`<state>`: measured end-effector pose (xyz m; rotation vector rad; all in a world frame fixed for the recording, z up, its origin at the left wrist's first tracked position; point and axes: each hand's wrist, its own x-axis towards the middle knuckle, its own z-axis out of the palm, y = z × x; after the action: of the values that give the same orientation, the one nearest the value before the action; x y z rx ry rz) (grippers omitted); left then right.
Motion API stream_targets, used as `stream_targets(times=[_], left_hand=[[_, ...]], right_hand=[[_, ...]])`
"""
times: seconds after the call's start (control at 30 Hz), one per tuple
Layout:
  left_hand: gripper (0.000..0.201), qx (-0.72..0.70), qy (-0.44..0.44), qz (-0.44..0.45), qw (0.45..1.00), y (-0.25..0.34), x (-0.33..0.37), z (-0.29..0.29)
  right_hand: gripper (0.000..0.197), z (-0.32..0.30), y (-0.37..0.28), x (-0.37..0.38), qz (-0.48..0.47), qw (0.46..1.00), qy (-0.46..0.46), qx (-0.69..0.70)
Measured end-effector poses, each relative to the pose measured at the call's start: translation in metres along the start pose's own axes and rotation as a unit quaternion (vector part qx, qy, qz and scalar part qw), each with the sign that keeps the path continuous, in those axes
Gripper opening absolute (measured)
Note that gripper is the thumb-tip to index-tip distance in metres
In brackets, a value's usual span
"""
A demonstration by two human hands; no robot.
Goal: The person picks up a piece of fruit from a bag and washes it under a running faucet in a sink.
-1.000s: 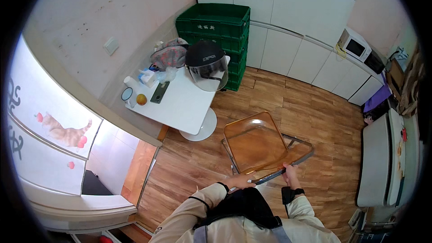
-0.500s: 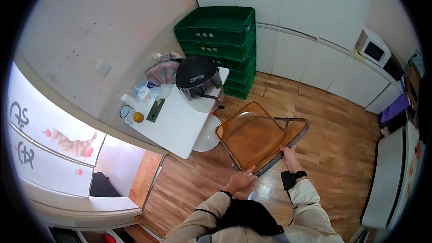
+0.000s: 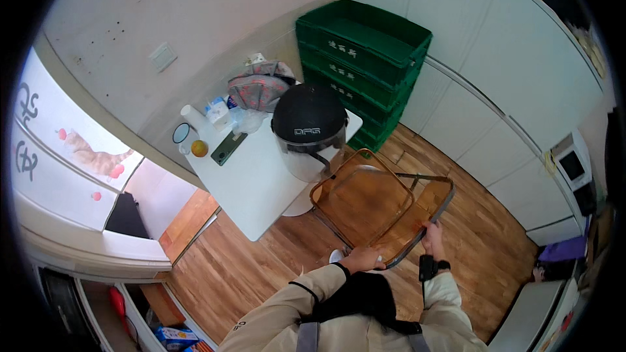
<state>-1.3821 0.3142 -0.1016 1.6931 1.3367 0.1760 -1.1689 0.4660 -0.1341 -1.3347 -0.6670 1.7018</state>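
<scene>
A chair (image 3: 368,199) with a see-through amber seat and a grey metal frame is in front of me, over the wood floor. My left hand (image 3: 362,259) is closed on the near left end of its curved top rail. Farther right along that rail, my right hand (image 3: 432,237) is wrapped round the frame. The seat's far edge comes close to the white table (image 3: 238,192), where a black helmet (image 3: 308,117) with a clear visor stands. Parts of the chair's legs are hidden under the seat.
Green crates (image 3: 372,42) stand stacked behind the table. The table also bears a phone (image 3: 229,148), an orange fruit (image 3: 199,148), a mug (image 3: 183,135) and a grey bag (image 3: 257,86). White cabinets (image 3: 486,124) line the right. Open shelving (image 3: 147,316) lies at lower left.
My view has turned left, so the table and crates sit farther right. The chair has come nearer the table, with both hands still on its frame.
</scene>
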Motion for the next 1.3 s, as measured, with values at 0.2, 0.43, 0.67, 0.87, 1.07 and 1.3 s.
stream_targets(times=[0.2,0.43,0.67,0.87,1.07,1.3], left_hand=[[0.059,-0.284,-0.11,0.003,0.953,-0.037,0.009,-0.055],[0.038,-0.632,0.229,-0.175,0.719,-0.077,-0.028,-0.1],[0.033,-0.626,0.398,-0.243,0.624,0.011,0.004,-0.114],[0.033,-0.672,0.473,-0.296,0.487,0.039,-0.019,-0.056],[0.033,-0.698,0.516,-0.234,0.439,0.031,-0.002,-0.045],[0.044,-0.486,0.744,-0.224,0.4,-0.023,0.005,-0.103]], right_hand=[[0.025,-0.025,0.009,0.045,0.114,0.988,-0.027,0.099],[0.038,-0.013,-0.1,0.074,0.255,0.954,-0.119,-0.105],[0.043,-0.011,-0.131,0.108,0.203,0.979,-0.014,-0.023],[0.042,-0.002,-0.084,0.123,0.165,0.981,-0.051,-0.09],[0.04,0.028,-0.09,0.163,0.167,0.975,-0.146,-0.008],[0.046,0.048,-0.129,0.227,0.331,0.901,-0.276,-0.047]])
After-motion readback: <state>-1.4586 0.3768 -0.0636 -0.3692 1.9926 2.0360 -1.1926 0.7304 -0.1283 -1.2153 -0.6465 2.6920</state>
